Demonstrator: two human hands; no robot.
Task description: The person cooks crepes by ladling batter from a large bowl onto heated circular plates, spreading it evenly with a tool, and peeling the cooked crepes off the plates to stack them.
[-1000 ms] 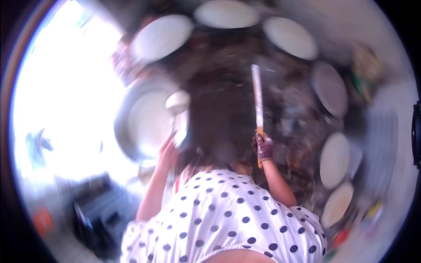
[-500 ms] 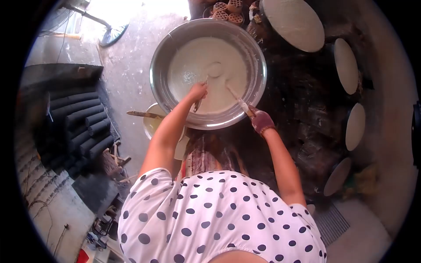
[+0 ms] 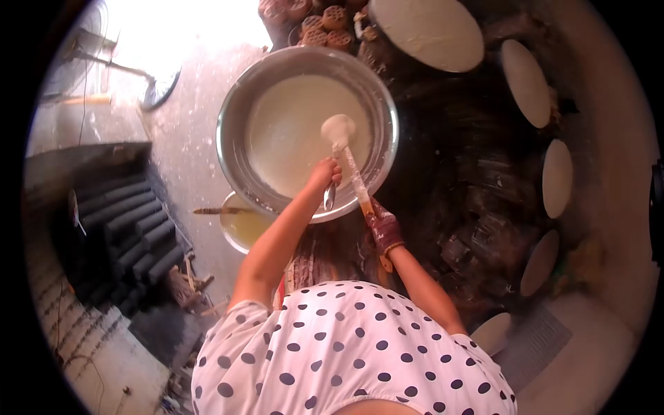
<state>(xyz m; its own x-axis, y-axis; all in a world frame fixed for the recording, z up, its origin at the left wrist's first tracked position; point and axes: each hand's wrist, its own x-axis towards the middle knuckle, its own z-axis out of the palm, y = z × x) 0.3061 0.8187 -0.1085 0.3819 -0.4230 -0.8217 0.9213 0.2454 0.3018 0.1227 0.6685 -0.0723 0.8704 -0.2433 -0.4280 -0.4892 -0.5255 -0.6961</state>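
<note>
A wide metal basin (image 3: 232,121) holds milky white liquid (image 3: 287,128). My bare left hand (image 3: 325,174) is closed round a metal ladle (image 3: 338,129), whose coated bowl appears raised over the liquid. My right hand (image 3: 384,228), in a dark red glove, grips a wooden stick (image 3: 355,176) thickly smeared with white. The stick's far end meets the ladle just below its bowl; whether it scrapes inside or only touches the edge I cannot tell. The ladle's metal handle end sticks out below my left fist.
Beside the basin, a bowl of yellowish liquid (image 3: 242,235) has a flat stick (image 3: 220,210) across it. Perforated briquettes (image 3: 335,18) are piled behind. Pale round discs (image 3: 429,31) curve along the right. Dark cylinders (image 3: 124,221) are stacked at left.
The ladle has come up out of the white liquid, its bowl now plainly visible. My right hand has moved inward, bringing the stick against the ladle. The whole view has shifted slightly.
</note>
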